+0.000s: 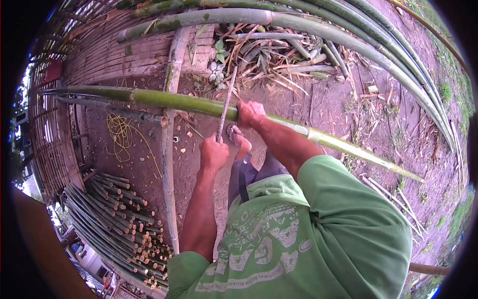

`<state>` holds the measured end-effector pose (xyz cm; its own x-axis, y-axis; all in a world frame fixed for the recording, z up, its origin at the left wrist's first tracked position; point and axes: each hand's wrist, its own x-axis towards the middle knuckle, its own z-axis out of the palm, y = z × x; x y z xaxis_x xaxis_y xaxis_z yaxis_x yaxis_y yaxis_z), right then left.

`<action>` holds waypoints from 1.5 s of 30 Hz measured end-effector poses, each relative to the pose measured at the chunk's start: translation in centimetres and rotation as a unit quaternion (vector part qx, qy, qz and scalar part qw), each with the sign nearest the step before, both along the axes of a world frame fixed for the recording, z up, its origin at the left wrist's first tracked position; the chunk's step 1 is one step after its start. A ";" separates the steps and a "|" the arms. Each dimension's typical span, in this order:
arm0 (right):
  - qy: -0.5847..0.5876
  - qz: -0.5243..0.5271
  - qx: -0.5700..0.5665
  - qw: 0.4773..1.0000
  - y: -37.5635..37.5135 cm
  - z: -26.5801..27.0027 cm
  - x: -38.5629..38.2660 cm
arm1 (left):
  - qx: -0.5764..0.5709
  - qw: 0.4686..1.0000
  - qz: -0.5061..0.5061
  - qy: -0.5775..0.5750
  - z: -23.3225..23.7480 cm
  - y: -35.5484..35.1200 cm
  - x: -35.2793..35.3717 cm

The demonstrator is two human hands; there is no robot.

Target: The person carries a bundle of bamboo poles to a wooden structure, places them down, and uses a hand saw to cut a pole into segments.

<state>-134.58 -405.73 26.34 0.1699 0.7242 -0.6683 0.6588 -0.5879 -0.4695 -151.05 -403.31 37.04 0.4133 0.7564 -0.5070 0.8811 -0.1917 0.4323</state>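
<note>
A long green bamboo pole (174, 100) runs across the view in front of me. My right hand (251, 114) is closed over the pole near its middle. Just to the left, my left hand (214, 153) wraps its fingers round the near end of a thin, ribbed, rod-like tool (228, 97). This tool crosses over the pole close beside my right hand and points away from me. Its working edge is not visible from this angle. Beneath the pole stands a foot in a sandal (235, 133).
An upright-looking bamboo support (169, 164) crosses under the pole on the left. Cut bamboo lengths (124, 224) are stacked at lower left, near a tangled yellow cord (119, 134). Long bamboo poles (343, 37) arch across the top, above a heap of offcuts (298, 55). A slatted bamboo platform (119, 52) lies upper left.
</note>
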 end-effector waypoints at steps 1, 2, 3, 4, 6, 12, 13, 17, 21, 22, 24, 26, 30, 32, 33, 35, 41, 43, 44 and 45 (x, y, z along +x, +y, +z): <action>-0.027 -0.004 0.004 1.000 0.0 -0.4 -0.1 | -0.009 1.000 0.004 0.006 1.3 -0.6 0.1; -0.049 -0.006 0.005 0.999 -0.2 -0.9 -0.4 | -0.015 1.000 -0.001 0.002 4.2 -2.0 -1.2; -0.027 -0.004 -0.015 1.000 0.4 -0.8 0.2 | -0.023 1.000 -0.004 0.010 6.7 -3.3 -3.0; -0.009 0.003 -0.009 1.000 0.3 0.2 0.2 | -0.026 0.999 0.008 0.034 8.3 -4.5 -4.6; -0.016 0.004 -0.008 1.000 0.0 -0.5 -0.9 | -0.024 0.999 0.019 0.034 9.6 -5.6 -5.6; -0.051 -0.015 0.022 0.998 0.5 -2.4 0.5 | -0.029 0.999 0.025 -0.029 1.1 1.4 -0.4; -0.007 0.001 -0.020 1.000 0.9 -2.7 0.7 | -0.023 0.999 0.017 -0.013 0.9 -0.2 -1.9; -0.051 0.024 -0.005 0.998 0.5 -2.0 -0.1 | 0.036 0.999 -0.004 -0.036 1.9 -0.7 -0.8; -0.018 0.014 -0.028 0.999 -0.1 -0.2 -1.5 | 0.000 1.000 0.014 -0.018 6.8 -5.4 -5.1; -0.033 0.015 -0.020 0.999 -0.4 0.1 -1.6 | 0.020 0.999 0.012 -0.035 6.2 -4.8 -4.0; -0.029 0.005 -0.011 1.000 -0.6 0.2 -1.3 | -0.010 0.999 0.026 -0.035 6.1 -4.8 -4.1; -0.024 -0.001 -0.018 1.000 -1.2 -0.3 -2.1 | -0.026 0.999 0.036 -0.030 6.4 -4.2 -3.7; -0.036 -0.028 -0.011 0.999 0.4 -0.8 0.0 | -0.041 0.996 0.039 -0.074 7.7 -2.4 0.4; -0.065 -0.028 0.014 0.997 0.2 -1.7 0.5 | -0.055 0.998 0.029 -0.028 7.3 -2.9 -0.1; -0.083 -0.022 0.026 0.996 -0.2 -1.4 0.5 | -0.054 0.997 0.038 -0.036 7.8 -3.0 -0.7; -0.088 -0.026 0.026 0.995 -0.7 -1.4 0.6 | -0.065 0.997 0.036 -0.028 9.8 -3.4 -1.4; -0.073 -0.034 0.034 0.996 -2.2 -2.0 -0.5 | -0.064 0.998 -0.001 -0.022 9.3 -4.4 -2.4; -0.073 -0.034 0.032 0.996 -2.1 -2.6 -0.6 | -0.061 0.998 -0.005 -0.023 4.8 -3.0 -1.1; -0.080 -0.038 0.035 0.995 -1.3 -3.0 0.1 | -0.051 0.998 -0.008 -0.033 1.8 -1.7 0.2; -0.079 -0.037 0.028 0.996 -1.8 -3.1 -0.3 | -0.036 0.999 -0.026 -0.029 -0.3 -1.8 0.5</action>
